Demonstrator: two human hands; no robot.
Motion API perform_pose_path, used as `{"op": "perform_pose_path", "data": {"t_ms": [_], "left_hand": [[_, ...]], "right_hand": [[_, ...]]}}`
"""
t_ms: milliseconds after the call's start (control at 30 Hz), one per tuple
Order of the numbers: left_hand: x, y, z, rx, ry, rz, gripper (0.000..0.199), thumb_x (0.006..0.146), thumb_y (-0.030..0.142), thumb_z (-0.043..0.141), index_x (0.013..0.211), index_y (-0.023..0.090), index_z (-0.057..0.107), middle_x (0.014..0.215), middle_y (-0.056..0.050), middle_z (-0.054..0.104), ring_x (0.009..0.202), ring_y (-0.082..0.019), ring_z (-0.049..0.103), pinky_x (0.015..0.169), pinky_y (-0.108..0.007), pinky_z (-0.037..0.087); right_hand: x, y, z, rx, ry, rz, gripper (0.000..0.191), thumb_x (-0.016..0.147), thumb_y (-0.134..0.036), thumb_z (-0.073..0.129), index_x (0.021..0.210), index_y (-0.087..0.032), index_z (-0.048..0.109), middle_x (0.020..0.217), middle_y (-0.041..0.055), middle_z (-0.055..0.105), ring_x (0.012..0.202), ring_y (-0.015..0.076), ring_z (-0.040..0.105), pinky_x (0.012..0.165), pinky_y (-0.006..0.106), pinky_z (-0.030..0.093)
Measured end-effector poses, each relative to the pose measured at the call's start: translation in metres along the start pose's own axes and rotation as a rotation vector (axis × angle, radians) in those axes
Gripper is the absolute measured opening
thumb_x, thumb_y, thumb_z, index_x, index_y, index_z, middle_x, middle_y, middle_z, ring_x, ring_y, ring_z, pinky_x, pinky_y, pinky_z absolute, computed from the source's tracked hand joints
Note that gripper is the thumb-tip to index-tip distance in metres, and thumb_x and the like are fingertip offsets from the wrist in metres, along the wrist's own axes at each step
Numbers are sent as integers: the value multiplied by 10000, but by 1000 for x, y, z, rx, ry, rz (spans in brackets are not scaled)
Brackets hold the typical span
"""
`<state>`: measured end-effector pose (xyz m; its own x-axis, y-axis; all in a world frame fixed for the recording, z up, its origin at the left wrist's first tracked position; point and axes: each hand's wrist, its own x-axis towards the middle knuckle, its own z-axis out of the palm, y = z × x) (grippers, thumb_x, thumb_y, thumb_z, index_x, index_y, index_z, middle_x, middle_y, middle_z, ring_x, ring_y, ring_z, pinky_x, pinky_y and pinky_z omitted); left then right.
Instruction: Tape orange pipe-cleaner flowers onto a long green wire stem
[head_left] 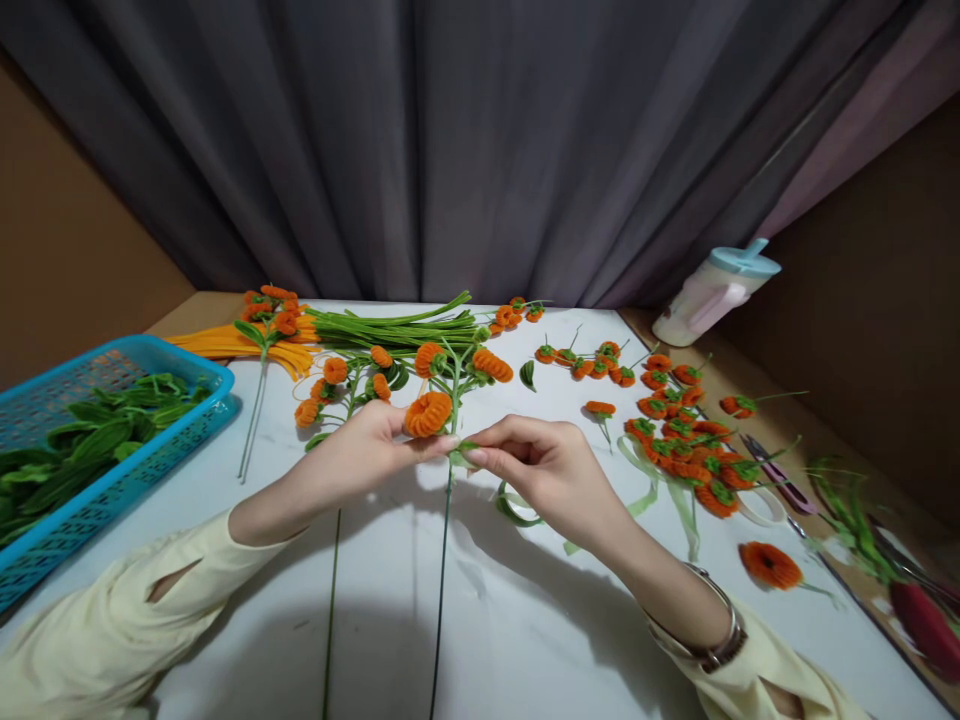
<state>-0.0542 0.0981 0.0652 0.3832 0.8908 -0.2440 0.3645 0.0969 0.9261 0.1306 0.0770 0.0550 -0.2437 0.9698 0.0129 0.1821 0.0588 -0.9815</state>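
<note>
My left hand [367, 440] is closed, its thumb and fingers pinching a thin dark green flower stem [444, 560] just below a cluster of fuzzy orange blooms [429, 413]. Right beside it, my right hand [551, 465] pinches a bit of light green floral tape [463, 457] against the same stem. The stem stands nearly upright in view and runs down toward me. Another orange-flowered stem [334, 600] lies to its left, partly behind my left hand. Loops of pale green tape [679, 510] lie right of my right hand.
A blue basket [217, 385] of green leaves stands at left. Green pipe cleaners [390, 328] and orange ones [217, 345] lie at the back. Several loose orange flowers [679, 425], pliers [780, 475] and scissors [772, 508] are at right, with a tumbler [709, 295] behind.
</note>
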Motion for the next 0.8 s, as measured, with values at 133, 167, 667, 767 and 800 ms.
{"op": "perform_pose_path", "data": {"t_ms": [133, 167, 667, 767, 800], "left_hand": [[1, -1, -2, 15, -38, 5, 209, 740, 352, 622, 711, 151, 672, 696, 11, 639, 657, -142, 525, 642, -231, 400], [1, -1, -2, 16, -38, 11, 210, 739, 355, 624, 714, 151, 673, 696, 10, 640, 660, -144, 527, 644, -231, 401], [3, -2, -3, 85, -20, 155, 200, 737, 354, 629, 728, 157, 661, 743, -4, 661, 735, -172, 564, 690, -247, 441], [4, -4, -3, 91, -51, 172, 187, 753, 327, 612, 811, 156, 661, 803, -9, 668, 801, -183, 571, 763, -265, 437], [4, -4, -3, 89, -55, 174, 180, 757, 317, 608, 817, 155, 659, 811, -9, 667, 805, -182, 570, 769, -266, 436]], "right_hand": [[-1, -1, 0, 11, 18, 17, 98, 730, -234, 669, 690, -147, 689, 579, 15, 634, 475, 99, 466, 445, 231, 341], [-1, -1, 1, 15, 25, 20, 96, 725, -233, 675, 689, -146, 694, 569, 12, 629, 462, 94, 450, 436, 230, 332], [1, 3, -2, 60, -37, 5, 92, 744, -244, 673, 768, -156, 661, 586, -23, 579, 447, 73, 419, 414, 220, 325], [4, 5, -4, 178, -116, 63, 178, 741, -264, 685, 868, -172, 602, 597, -54, 549, 420, 58, 434, 394, 200, 336], [5, 5, -4, 227, -150, 102, 224, 731, -281, 699, 885, -177, 573, 605, -60, 549, 421, 59, 461, 400, 196, 355]]}}
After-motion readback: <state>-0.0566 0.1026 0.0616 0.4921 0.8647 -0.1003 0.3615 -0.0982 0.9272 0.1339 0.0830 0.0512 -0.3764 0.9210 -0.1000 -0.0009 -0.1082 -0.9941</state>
